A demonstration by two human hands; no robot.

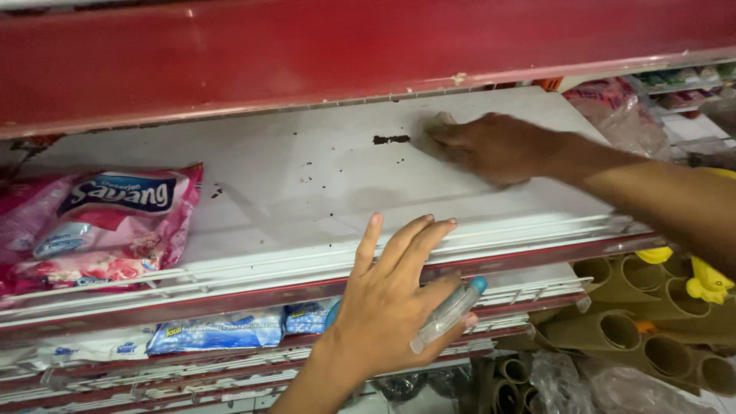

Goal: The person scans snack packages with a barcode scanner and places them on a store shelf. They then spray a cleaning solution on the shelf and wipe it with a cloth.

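My right hand (491, 146) reaches in from the right over a white shelf (307, 192) and presses a pale cloth (442, 120) onto it, next to a dark stain (391, 139). Small dark specks are scattered around the stain. My left hand (383, 314) comes up from below, its fingers spread over the shelf's white wire front rail. Its thumb pins a small clear bottle with a blue cap (448, 314) against the palm.
A pink flowered packet (100, 230) lies at the shelf's left end. A red shelf (307, 54) hangs close above. Blue packets (222, 331) sit on the shelf below. Brown cardboard tubes (621, 330), yellow plastic items (705, 280) and clear plastic bags (629, 123) crowd the right.
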